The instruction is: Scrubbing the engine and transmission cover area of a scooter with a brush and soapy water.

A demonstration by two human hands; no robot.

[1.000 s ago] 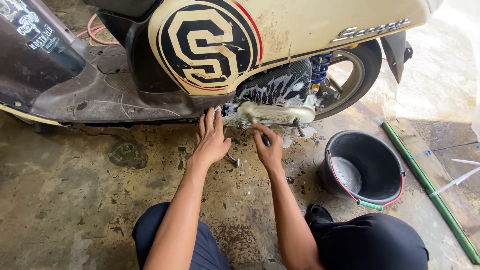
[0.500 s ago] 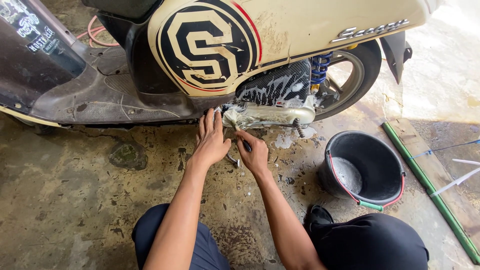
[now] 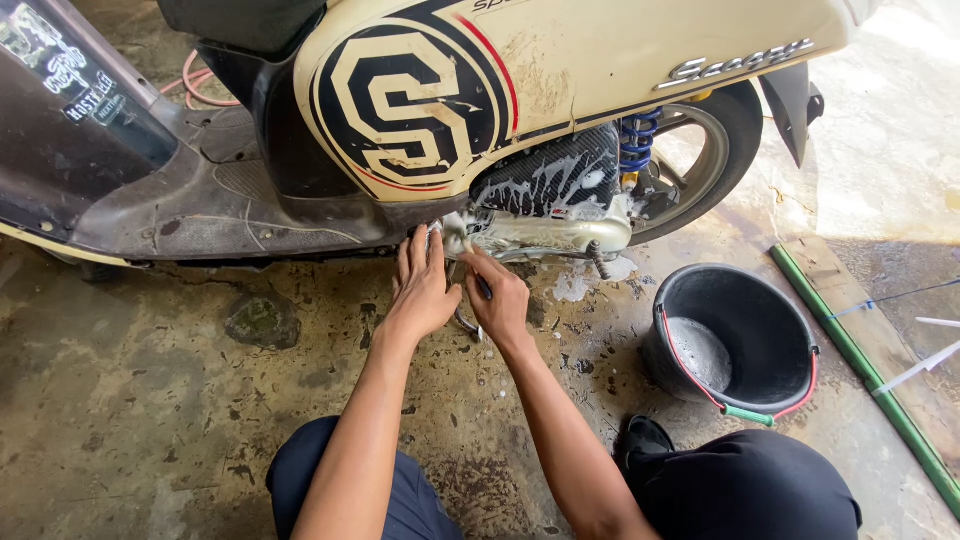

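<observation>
Here, L hand [image 3: 422, 290] fingers flat on scooter underside [image 3: 330, 235], R hand [image 3: 500, 300] gripping brush [image 3: 478, 283].

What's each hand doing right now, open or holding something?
Left hand: open, fingers spread, flat against the scooter's underside.
Right hand: closed around a small brush pressed to the soapy engine case.

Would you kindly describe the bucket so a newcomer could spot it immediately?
Start at the cream scooter and drop from its rear wheel to the wet concrete floor. There stands the black bucket, holding foamy water; its red wire handle with a green grip sets it apart.
</observation>
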